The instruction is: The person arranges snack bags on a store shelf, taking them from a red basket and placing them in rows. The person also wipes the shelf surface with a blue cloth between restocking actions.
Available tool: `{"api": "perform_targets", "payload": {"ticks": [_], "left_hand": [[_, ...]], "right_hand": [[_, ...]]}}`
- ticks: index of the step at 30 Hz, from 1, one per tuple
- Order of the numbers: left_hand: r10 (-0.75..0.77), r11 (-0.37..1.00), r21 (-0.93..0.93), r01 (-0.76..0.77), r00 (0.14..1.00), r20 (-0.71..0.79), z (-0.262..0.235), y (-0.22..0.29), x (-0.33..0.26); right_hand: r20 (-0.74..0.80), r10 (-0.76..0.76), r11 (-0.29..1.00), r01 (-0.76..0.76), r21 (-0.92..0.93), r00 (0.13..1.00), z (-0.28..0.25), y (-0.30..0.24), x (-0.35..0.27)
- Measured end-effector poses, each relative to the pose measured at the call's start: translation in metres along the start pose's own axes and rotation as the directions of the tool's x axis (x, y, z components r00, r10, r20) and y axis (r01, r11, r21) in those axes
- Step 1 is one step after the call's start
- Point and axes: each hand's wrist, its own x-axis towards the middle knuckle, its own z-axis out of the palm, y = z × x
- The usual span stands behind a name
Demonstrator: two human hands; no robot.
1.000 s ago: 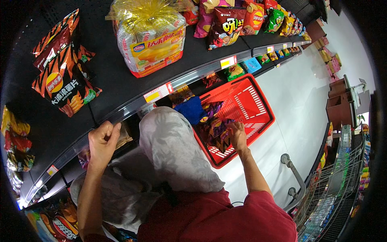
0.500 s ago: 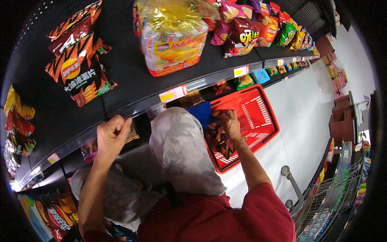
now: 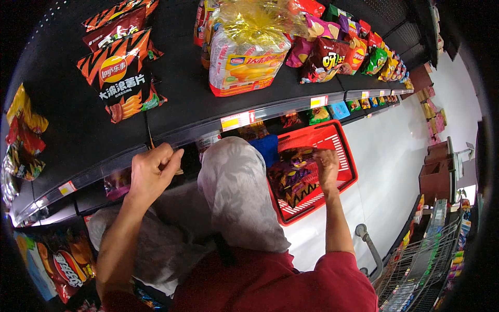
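Observation:
My right hand [image 3: 326, 165] is over the right part of a red shopping basket [image 3: 289, 214]. Its fingers pinch the edge of a dark purple and orange snack bag [image 3: 296, 174] lying inside. My left hand [image 3: 154, 170] is closed in a loose fist at the front edge of the black shelf [image 3: 179, 112]; whatever it may hold is hidden. My knee in grey patterned trousers [image 3: 233, 184] stands between the two hands. A blue item [image 3: 266, 149] sits between the knee and the basket; its kind cannot be told.
On the shelf stand an orange and black chip bag [image 3: 122, 78], a clear-wrapped bread pack [image 3: 247, 65] and several snack bags [image 3: 323, 60]. More packets [image 3: 318, 115] show on the lower shelf. A grey metal rail [image 3: 370, 244] and a wire rack [image 3: 416, 265] are at the right.
My right hand has moved right within the basket, and more of the purple snack bag shows. My left hand stays at the shelf edge. The view has shifted slightly.

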Motion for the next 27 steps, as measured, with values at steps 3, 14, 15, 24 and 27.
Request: {"api": "perform_targets", "payload": {"ticks": [3, 14, 15, 24, 27], "left_hand": [[-0.041, 0.997, -0.060, 0.042, 0.999, 0.013, -0.005, 0.007, 0.001], [-0.008, 0.968, -0.236, 0.090, 0.946, 0.324, -0.014, 0.065, 0.000], [0.090, 0.961, -0.276, -0.013, 0.960, 0.265, -0.010, 0.072, 0.000], [0.223, 0.944, -0.238, -0.228, 0.974, -0.047, -0.032, 0.103, 0.018], [0.032, 0.891, -0.453, -0.019, 0.999, 0.021, -0.051, 0.093, 0.012]], "right_hand": [[-0.016, -0.174, 0.964, 0.167, -0.207, 0.985, -0.060, -0.042, 0.026], [-0.065, -0.022, 0.999, 0.025, 0.045, 0.998, -0.190, -0.192, 0.086], [-0.075, -0.051, 0.993, 0.059, 0.106, 0.996, -0.195, -0.209, 0.093], [0.045, -0.252, 0.825, 0.190, 0.532, 0.967, -0.176, -0.330, 0.147], [0.058, -0.327, 0.803, 0.245, 0.543, 0.943, -0.162, -0.354, 0.155]]}}
